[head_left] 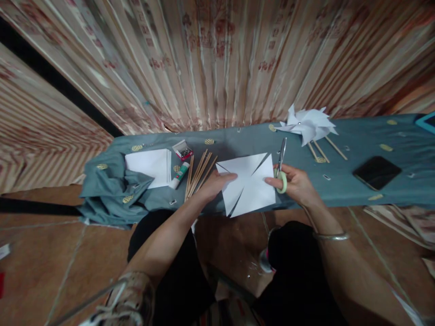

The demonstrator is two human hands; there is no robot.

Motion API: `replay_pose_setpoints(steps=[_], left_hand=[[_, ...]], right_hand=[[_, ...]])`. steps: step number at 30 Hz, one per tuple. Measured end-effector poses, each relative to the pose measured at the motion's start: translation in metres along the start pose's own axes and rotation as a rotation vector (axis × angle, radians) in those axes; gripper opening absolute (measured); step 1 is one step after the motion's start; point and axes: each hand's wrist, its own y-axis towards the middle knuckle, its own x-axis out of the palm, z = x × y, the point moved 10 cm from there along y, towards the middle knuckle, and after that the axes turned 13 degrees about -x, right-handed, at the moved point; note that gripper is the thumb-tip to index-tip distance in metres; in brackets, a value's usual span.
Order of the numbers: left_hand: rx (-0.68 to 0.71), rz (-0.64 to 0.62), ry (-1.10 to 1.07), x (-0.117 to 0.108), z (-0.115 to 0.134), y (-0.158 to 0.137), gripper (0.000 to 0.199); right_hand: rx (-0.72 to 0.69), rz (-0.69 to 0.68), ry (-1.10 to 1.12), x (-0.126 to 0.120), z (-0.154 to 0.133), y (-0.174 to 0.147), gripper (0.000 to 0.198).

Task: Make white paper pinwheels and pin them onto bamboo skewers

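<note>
A white square of paper (pixel 250 190) is held above the near edge of the cloth-covered bench, with slits running in from its corners toward the middle. My left hand (pixel 217 184) pinches its left edge, thumb on top and fingers hidden underneath. On the opposite side, my right hand (pixel 296 183) has a pair of scissors (pixel 282 167) with pale green handles, blades pointing away from me. The right thumb also lies on the paper's right edge. Several wooden sticks (pixel 196 174) lie just beyond my left wrist.
Left of the sticks are a glue stick (pixel 179 175), a small open box of metal pins (pixel 182 150) and a stack of white paper (pixel 149 165). White paper pinwheels (pixel 311 124) on sticks lie at the back right, near a black phone (pixel 377 172). A curtain (pixel 217 68) hangs behind the bench.
</note>
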Motion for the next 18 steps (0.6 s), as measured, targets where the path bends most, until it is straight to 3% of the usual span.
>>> replay_pose_setpoints(steps=[4,8,10,14,18], left_hand=[[-0.036,-0.09,-0.151,0.007,0.008,-0.006,0.043],[-0.016,-0.259,-0.312,0.024,0.022,-0.017,0.054],[-0.007,-0.281,-0.314,0.03,0.022,-0.02,0.057],[0.034,-0.206,-0.228,0.037,0.016,-0.018,0.056],[0.111,-0.011,-0.211,0.026,0.014,-0.011,0.053]], right_hand=[[0.013,0.063,0.076,0.003,0.006,0.005,0.047],[-0.061,0.327,0.168,-0.013,0.007,0.012,0.044],[-0.094,0.417,0.21,-0.015,0.007,0.014,0.044],[-0.108,0.412,0.199,0.001,0.004,0.019,0.044],[-0.095,0.371,0.172,0.018,0.002,0.021,0.044]])
